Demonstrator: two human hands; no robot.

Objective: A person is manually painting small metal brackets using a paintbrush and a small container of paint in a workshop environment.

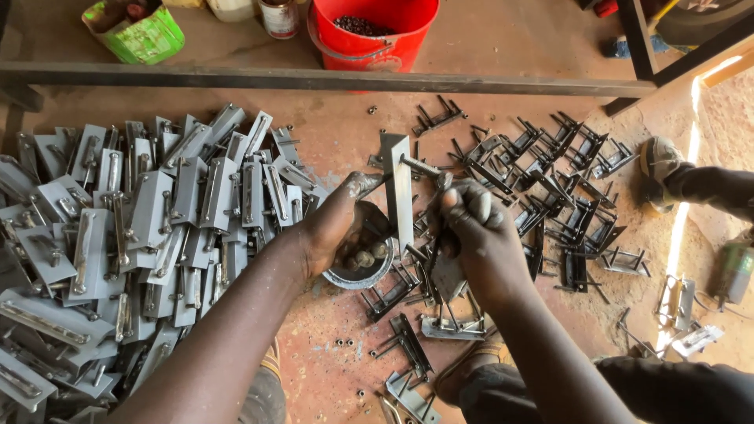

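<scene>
My left hand (336, 228) grips a grey metal latch plate (400, 188) held upright over the floor. A bolt rod (420, 166) sticks out of the plate to the right. My right hand (477, 235) is closed around a thin tool or rod at the end of that bolt. Under my left hand sits a small round metal tin (375, 271) holding nuts. Both hands are dusty and grey with metal grime.
A big heap of grey latch plates (141, 228) fills the left. Dark bent brackets (550, 188) lie scattered at right and below my hands. A steel bar (314, 78) crosses the top, with a red bucket (369, 35) and a green container (137, 31) behind. An angle grinder (734, 271) lies at far right.
</scene>
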